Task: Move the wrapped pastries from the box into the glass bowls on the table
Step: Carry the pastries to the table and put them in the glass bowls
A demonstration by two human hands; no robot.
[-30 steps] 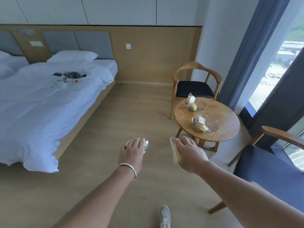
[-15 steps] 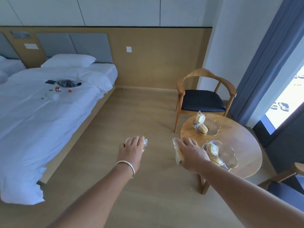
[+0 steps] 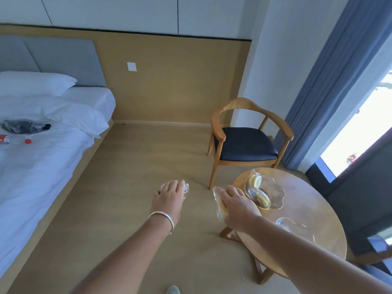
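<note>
The fingers (image 3: 231, 193) of the right hand (image 3: 237, 209) are curled around a wrapped pastry (image 3: 219, 203), clamping it from above. Its long axis runs roughly away from the person and toward them, with the clear crimped wrapper end pointing forward past the fingertips. The right hand hovers over the near-left edge of the round wooden tabletop (image 3: 307, 211).

The fingers (image 3: 177, 185) of the left hand (image 3: 168, 198) close over a second wrapped pastry (image 3: 185, 188); only a crinkled bit of clear wrapper shows beyond the fingertips, so its direction cannot be told. This hand hangs above the floor (image 3: 131, 187), left of the tabletop, and its wrist carries a silver bracelet (image 3: 163, 217).

Two glass bowls stand on the tabletop. The far bowl (image 3: 273, 192), with a scalloped gold-tinted rim, holds two wrapped pastries: one (image 3: 254, 180) stands nearly on edge against the back-left rim, the other (image 3: 262, 198) lies flatter at the front, its long axis running from far left to near right. The near bowl (image 3: 297, 229) is partly hidden behind the right forearm, and its contents cannot be made out.

That makes four wrapped pastries in view: one in each hand and two in the far bowl.

A wooden armchair (image 3: 246, 143) with a dark seat stands beyond the tabletop. A white bed (image 3: 42, 149) lies to the left.
</note>
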